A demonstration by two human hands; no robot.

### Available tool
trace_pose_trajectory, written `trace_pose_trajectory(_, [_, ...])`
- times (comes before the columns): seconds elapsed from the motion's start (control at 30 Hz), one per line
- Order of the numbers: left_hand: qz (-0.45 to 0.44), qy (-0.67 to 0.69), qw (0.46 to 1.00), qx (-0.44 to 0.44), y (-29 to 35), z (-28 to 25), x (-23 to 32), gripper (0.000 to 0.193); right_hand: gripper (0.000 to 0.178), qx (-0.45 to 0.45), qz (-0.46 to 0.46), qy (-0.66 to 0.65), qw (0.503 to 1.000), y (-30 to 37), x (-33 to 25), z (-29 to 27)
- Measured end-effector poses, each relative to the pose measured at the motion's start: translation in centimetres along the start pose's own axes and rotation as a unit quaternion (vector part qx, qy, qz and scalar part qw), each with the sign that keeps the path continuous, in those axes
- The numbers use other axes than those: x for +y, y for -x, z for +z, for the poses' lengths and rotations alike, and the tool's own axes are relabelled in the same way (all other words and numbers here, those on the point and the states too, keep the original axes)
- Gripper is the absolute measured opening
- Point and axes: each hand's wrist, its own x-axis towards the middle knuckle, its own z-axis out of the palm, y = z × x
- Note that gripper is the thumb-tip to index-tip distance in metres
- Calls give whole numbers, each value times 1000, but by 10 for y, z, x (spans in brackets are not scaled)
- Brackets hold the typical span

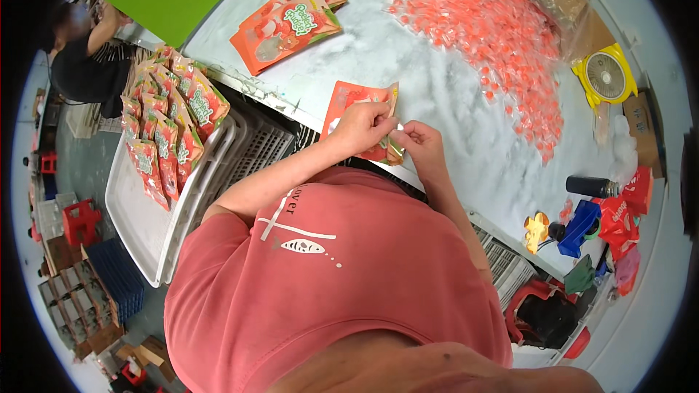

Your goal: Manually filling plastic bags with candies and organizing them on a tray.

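Note:
A flat red snack pouch (354, 96) lies at the table's near edge, just in front of my body. My left hand (364, 127) rests over its middle, fingers curled and pinched at the pouch's right-hand edge. Close against them, the thumb and fingers of my right hand (424, 147) pinch at the same edge. Between the two sets of fingertips shows a small white bit (400, 126), too small to name. Both palms and part of the pouch's front are hidden. Further up the table, several similar pouches (280, 36) lie overlapped in a stack.
Loose red wrapped candies (488, 36) are heaped at the far right. Filled pouches (171, 113) stand in a white tray (131, 211) on my left. A yellow fan (606, 76), a black bottle (588, 186) and a blue tape dispenser (580, 227) line the right side. Another person (91, 65) is at far left.

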Motion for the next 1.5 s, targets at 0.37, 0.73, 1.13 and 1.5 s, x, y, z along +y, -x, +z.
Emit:
trace_pose_trajectory(0.37, [-13, 29, 998, 63, 7, 11, -1, 20, 9, 204, -308, 477, 797, -3, -8, 6])
trace_pose_trajectory(0.73, [-1, -16, 997, 79, -5, 23, -2, 17, 21, 92, -127, 568, 808, 0, 0, -1])
trace_pose_trajectory(1.13, [46, -53, 994, 78, -9, 42, 20, 17, 26, 69, 38, -122, 989, -3, -21, -13])
trace_pose_trajectory(1.5, [-45, 157, 985, -60, -12, 51, 18, 10, 18, 0, 66, -63, 996, -5, 10, -36])
